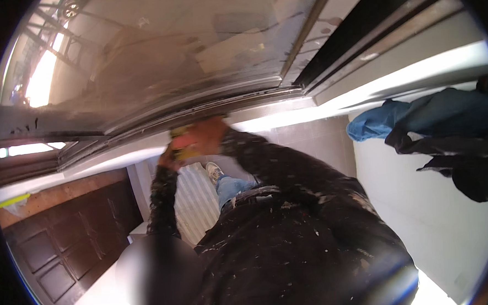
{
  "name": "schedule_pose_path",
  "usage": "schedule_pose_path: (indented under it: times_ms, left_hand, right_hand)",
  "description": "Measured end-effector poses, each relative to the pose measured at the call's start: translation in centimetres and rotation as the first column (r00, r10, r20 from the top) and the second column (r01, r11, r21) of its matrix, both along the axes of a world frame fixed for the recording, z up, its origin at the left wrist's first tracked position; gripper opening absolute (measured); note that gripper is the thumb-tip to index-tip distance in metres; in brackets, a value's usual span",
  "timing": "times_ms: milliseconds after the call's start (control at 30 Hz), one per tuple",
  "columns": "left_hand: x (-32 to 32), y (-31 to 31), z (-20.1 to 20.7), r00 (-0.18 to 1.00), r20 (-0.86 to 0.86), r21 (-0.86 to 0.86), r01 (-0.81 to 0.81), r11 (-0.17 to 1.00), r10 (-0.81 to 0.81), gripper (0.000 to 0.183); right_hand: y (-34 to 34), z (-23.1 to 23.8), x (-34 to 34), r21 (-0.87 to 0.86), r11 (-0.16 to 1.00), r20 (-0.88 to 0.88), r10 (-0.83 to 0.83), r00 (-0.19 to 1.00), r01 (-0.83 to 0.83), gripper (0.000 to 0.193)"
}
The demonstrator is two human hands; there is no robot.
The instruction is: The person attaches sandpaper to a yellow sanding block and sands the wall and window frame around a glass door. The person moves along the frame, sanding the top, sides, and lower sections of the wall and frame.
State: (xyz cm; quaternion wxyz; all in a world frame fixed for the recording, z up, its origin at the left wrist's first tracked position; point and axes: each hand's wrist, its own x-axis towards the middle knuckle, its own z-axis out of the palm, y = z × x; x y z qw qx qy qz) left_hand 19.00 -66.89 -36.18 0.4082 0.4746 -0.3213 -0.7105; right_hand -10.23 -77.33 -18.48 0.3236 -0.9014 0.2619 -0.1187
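Observation:
Both my hands meet at the lower edge of a dark-framed window (197, 102), close to its pale sill (275, 113). Between them is a small yellow and pink thing (184, 143), blurred and partly covered by fingers, so I cannot tell its kind. My right hand (211, 134) reaches across from the right and closes on its upper side. Lower and to the left, my left hand (170, 159) grips its near end. The dark sleeves on both arms are speckled with pale paint.
A brown panelled door (74, 238) stands at the left, with a bright yellow strip (13, 201) near its top. Blue and dark clothes (435, 123) hang at the right wall. Below my hands are a pale ribbed surface (195, 196) and my shoe (214, 170).

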Motion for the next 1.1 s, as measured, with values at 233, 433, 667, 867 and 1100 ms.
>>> schedule_pose_path:
  times_ms: [233,433,667,867,1100]
  left_hand:
    - [-28.1,-6.7,4.0,0.979,-0.176,0.178,0.138,0.974,-0.107,0.037]
    - [-21.2,-5.2,3.5,0.99,0.083,0.193,0.1,0.976,-0.117,0.041]
    - [7.4,1.4,2.1,0.861,-0.359,0.303,-0.256,0.918,0.359,0.049]
    - [0.9,1.1,3.7,0.862,0.472,-0.089,0.256,0.963,-0.186,0.059]
    - [-28.0,-7.0,5.1,0.96,-0.222,0.301,0.234,0.924,-0.171,0.051]
  right_hand:
    - [-3.5,-1.9,-23.3,-0.245,0.967,0.015,-0.069,0.997,0.071,0.035]
    - [-1.7,-1.7,-15.1,-0.152,0.987,0.165,-0.028,0.986,0.053,0.037]
    - [1.4,-1.7,11.9,-0.07,0.997,-0.102,0.006,0.995,-0.014,0.039]
    - [-0.1,1.7,3.6,0.078,0.993,-0.132,0.102,0.986,-0.092,0.034]
    - [-4.1,-4.4,-23.1,0.031,0.997,0.045,-0.072,0.996,0.071,0.029]
